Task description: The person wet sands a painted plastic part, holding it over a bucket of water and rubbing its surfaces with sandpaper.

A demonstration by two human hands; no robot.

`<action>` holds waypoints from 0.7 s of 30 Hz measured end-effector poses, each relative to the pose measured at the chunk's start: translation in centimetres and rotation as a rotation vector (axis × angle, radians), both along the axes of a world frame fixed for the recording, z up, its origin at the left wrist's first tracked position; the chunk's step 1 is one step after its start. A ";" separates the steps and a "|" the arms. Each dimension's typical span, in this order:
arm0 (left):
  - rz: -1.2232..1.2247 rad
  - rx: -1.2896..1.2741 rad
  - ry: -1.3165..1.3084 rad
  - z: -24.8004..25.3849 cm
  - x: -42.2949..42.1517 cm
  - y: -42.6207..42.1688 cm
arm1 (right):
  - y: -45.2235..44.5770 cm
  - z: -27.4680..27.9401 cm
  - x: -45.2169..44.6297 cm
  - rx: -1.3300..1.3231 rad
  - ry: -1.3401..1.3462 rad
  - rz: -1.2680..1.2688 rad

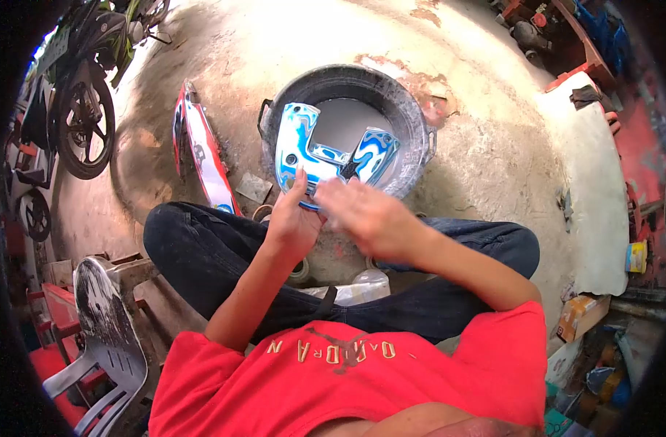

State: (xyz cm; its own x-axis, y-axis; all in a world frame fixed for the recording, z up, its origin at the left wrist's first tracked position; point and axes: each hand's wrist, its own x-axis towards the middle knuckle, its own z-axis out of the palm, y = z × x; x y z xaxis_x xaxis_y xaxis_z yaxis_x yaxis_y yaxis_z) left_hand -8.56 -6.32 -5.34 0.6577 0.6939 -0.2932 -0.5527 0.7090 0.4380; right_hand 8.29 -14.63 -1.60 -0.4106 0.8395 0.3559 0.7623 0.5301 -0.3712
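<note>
A U-shaped plastic panel (295,138) with a glossy blue and white swirl pattern is tilted over a black tub (333,76). It looks like a motorbike fairing piece and has round holes in it. My left hand (293,222) grips its near edge, the thumb lying on the patterned face. Close beside it, my right hand (373,218) is at the near edge of the panel, its fingers smeared by motion. Whether anything is in those fingers cannot be made out. Greyish liquid (347,120) stands inside the tub.
A long red and white panel (202,146) lies on the concrete floor left of the tub. Motorbikes (85,116) stand at the upper left. A worn plastic chair (111,320) is at the lower left. A yellow can (636,257) and a cardboard box (580,317) sit at the right.
</note>
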 end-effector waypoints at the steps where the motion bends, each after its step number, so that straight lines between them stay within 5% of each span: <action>1: -0.021 0.011 -0.019 -0.5 -0.1 0.3 | 0.5 -0.2 0.4 0.024 -0.039 -0.018; 5: 0.009 0.018 0.025 1.1 -0.1 -0.4 | 3.9 -1.8 7.3 0.014 -0.094 -0.455; 10: -0.035 0.041 -0.011 -0.4 -0.3 0.5 | 0.0 0.0 -0.1 0.079 -0.045 0.059; 16: 0.047 -0.021 0.078 0.5 -0.1 -0.1 | 3.1 -0.5 5.9 -0.058 -0.170 -0.402; 20: -0.015 0.024 0.008 -0.7 -0.4 0.4 | 0.8 -1.4 1.3 0.076 0.005 0.004; 21: 0.018 0.006 0.029 -0.3 -0.3 0.2 | 1.3 -1.6 2.7 -0.007 -0.011 -0.168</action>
